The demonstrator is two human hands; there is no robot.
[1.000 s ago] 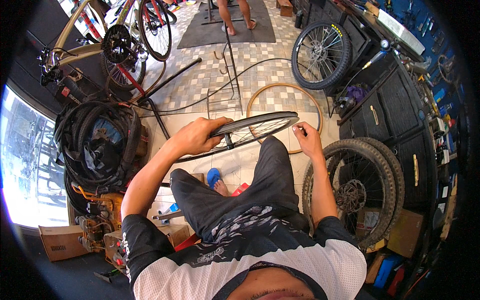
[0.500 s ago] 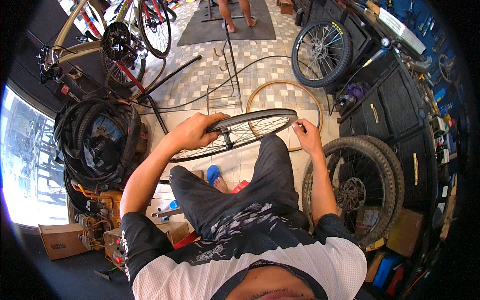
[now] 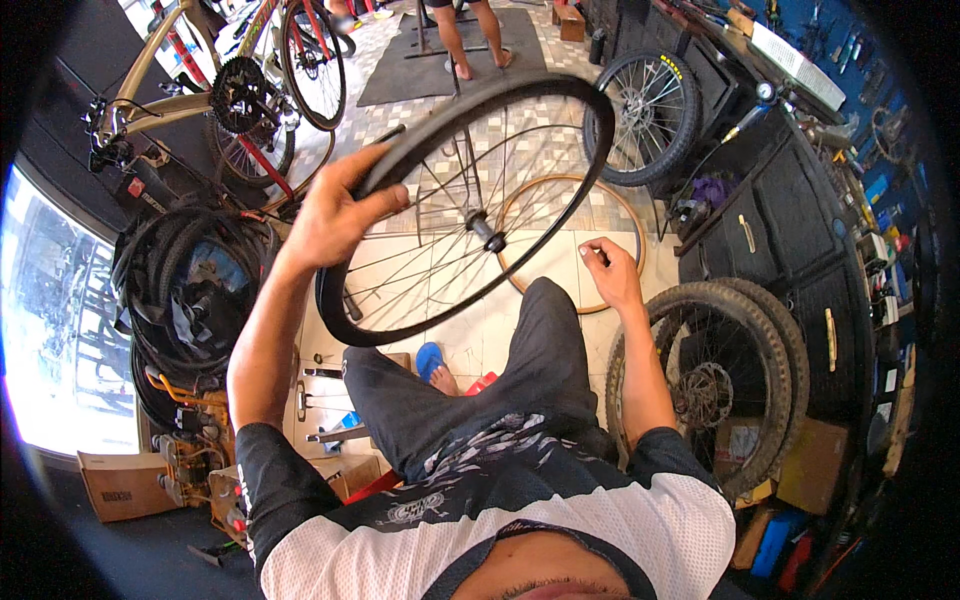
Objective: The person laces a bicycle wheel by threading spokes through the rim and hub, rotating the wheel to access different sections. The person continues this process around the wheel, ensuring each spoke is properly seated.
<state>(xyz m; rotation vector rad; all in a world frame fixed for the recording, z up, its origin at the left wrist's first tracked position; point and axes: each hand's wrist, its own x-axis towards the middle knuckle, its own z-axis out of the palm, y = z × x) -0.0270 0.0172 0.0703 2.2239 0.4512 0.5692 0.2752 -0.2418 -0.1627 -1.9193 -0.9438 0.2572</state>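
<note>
Bicycle wheel (image 3: pixel 486 231) tilted, left hand (image 3: pixel 335 217) clamped on it.
Right hand (image 3: pixel 613 277) curled, apart from it; from here, cannot tell whether it grips anything.

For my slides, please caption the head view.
Left hand grips a tilted spoked wheel; curled right hand hovers apart from it.

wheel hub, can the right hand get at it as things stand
Probably yes: the hub shows uncovered, its near end jutting out; the right hand is off the wheel and would likely just pass over its edge. The left hand grips its left side.
</note>
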